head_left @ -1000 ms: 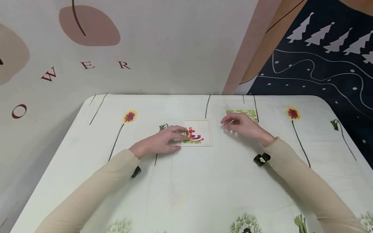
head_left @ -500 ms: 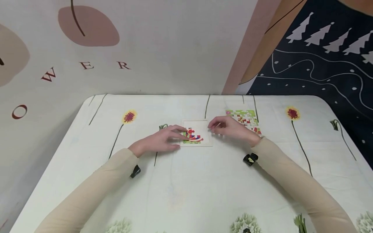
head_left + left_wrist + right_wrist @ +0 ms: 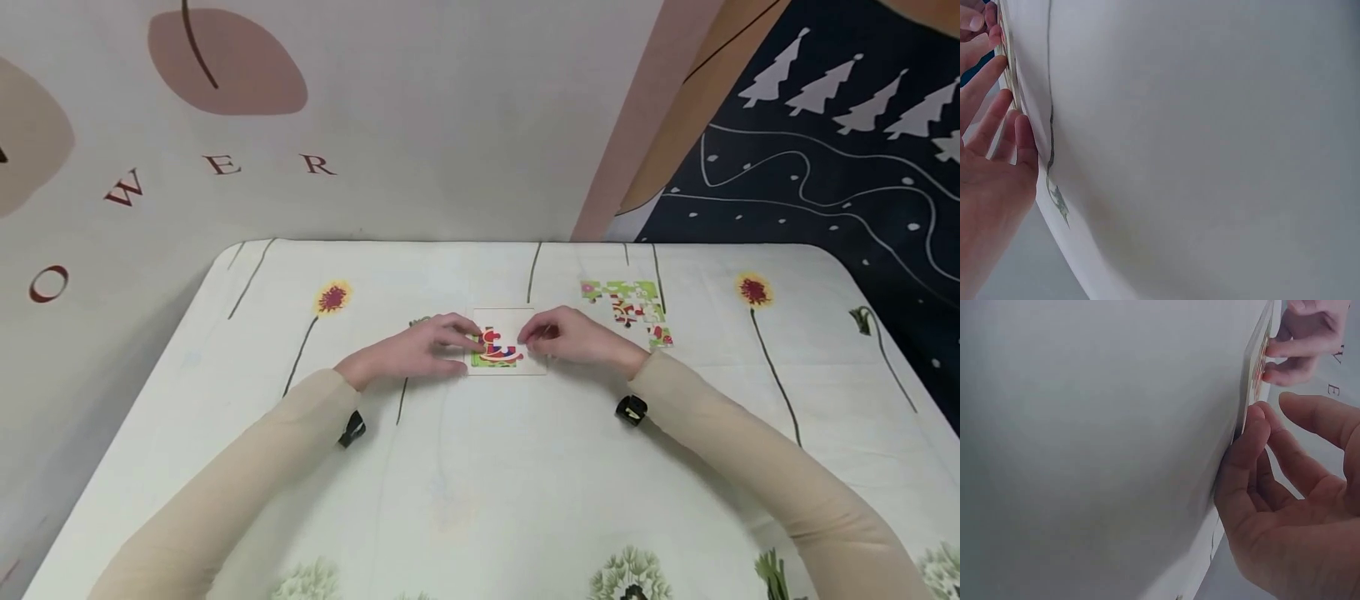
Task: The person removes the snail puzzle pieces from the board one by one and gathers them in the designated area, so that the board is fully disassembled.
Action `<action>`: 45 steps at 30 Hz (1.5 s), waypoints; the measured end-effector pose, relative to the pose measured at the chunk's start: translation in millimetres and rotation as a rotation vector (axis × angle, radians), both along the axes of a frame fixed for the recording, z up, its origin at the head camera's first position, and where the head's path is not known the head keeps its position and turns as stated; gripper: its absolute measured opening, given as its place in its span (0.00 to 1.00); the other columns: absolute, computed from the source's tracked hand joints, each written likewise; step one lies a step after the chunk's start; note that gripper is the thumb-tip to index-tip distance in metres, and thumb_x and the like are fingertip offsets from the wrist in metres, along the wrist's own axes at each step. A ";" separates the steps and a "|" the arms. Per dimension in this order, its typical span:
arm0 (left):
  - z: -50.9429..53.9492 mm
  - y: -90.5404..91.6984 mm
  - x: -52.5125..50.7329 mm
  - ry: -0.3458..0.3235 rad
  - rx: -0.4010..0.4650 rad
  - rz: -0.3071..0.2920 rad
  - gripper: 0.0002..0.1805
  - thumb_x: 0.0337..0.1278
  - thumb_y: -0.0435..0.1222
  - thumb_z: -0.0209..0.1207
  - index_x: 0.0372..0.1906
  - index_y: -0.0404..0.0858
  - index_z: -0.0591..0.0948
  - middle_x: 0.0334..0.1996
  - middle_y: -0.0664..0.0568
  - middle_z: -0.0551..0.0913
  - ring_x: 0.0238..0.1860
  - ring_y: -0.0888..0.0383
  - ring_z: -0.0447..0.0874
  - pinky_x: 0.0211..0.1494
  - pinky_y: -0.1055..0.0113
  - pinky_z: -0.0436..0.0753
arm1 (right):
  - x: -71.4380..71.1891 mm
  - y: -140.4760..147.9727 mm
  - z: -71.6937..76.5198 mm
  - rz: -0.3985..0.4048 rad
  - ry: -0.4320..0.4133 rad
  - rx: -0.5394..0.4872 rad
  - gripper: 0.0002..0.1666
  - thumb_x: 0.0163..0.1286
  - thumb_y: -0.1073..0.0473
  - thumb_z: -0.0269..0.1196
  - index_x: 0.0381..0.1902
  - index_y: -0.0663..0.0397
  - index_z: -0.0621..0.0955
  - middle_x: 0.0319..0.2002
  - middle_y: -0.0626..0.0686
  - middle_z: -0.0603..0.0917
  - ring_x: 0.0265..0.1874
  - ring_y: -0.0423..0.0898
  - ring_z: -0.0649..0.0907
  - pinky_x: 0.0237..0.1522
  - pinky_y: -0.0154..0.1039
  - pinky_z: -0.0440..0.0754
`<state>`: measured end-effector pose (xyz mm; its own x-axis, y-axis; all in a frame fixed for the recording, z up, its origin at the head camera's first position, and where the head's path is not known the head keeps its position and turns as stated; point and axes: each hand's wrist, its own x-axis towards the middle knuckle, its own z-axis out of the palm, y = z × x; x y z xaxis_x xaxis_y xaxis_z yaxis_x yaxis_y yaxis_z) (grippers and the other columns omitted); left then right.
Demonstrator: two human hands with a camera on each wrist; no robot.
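A small square puzzle board [image 3: 504, 318] lies flat at the middle of the table, with several joined red, blue and green pieces [image 3: 497, 358] in its lower left part. At the board's left edge, my left hand [image 3: 416, 350] rests its loosely spread fingertips on the joined pieces. My right hand [image 3: 577, 337] is over the board's right side, thumb and fingertips brought together in a pinch. Most of the puzzle piece in that pinch is hidden by the fingers. In the right wrist view, the right fingertips [image 3: 1259, 422] are close against the board's edge [image 3: 1249, 381].
Loose green, white and red puzzle pieces [image 3: 633, 308] lie to the right of the board, behind my right hand. A white floral cloth [image 3: 465, 467] covers the table. Behind its far edge hangs a pale printed curtain [image 3: 450, 150].
My right hand has moved left from the loose pieces to the board's right side, uncovering those pieces. My left hand has stayed at the board, its fingers shifting slightly.
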<state>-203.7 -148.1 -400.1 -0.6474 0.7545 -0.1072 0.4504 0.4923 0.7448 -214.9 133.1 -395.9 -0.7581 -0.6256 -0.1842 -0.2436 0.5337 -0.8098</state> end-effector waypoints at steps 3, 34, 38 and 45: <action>-1.0 1.2 -3.1 -0.018 0.010 0.004 0.19 0.57 0.32 0.65 0.55 0.40 0.83 0.60 0.49 0.71 0.60 0.51 0.67 0.62 0.52 0.67 | 0.6 -1.3 1.3 0.007 -0.013 0.015 0.11 0.67 0.68 0.59 0.46 0.61 0.84 0.42 0.52 0.84 0.35 0.45 0.77 0.40 0.39 0.74; -7.9 16.2 -14.5 0.037 0.011 0.066 0.24 0.52 0.30 0.68 0.58 0.38 0.81 0.50 0.49 0.74 0.54 0.50 0.67 0.57 0.55 0.67 | 5.2 -7.5 2.9 -0.003 -0.039 0.020 0.11 0.65 0.66 0.61 0.45 0.61 0.84 0.39 0.51 0.83 0.32 0.45 0.75 0.35 0.38 0.72; -7.7 16.7 -13.5 0.026 0.016 0.079 0.23 0.52 0.29 0.68 0.56 0.38 0.82 0.49 0.49 0.73 0.54 0.50 0.67 0.57 0.55 0.67 | 5.1 -8.4 2.2 -0.003 -0.045 -0.009 0.09 0.65 0.67 0.62 0.43 0.61 0.82 0.38 0.52 0.82 0.33 0.45 0.75 0.37 0.38 0.72; -5.4 16.3 -12.8 0.008 0.026 0.095 0.23 0.52 0.29 0.68 0.56 0.37 0.82 0.53 0.46 0.71 0.57 0.49 0.65 0.59 0.53 0.66 | 3.2 -12.8 2.5 -0.009 -0.054 -0.034 0.06 0.65 0.69 0.62 0.40 0.61 0.81 0.35 0.52 0.81 0.32 0.45 0.75 0.35 0.38 0.72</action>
<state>-216.5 -131.8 -405.5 -0.7169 0.6922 -0.0828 0.4090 0.5138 0.7542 -211.7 120.3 -393.4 -0.7531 -0.6257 -0.2034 -0.1949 0.5074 -0.8394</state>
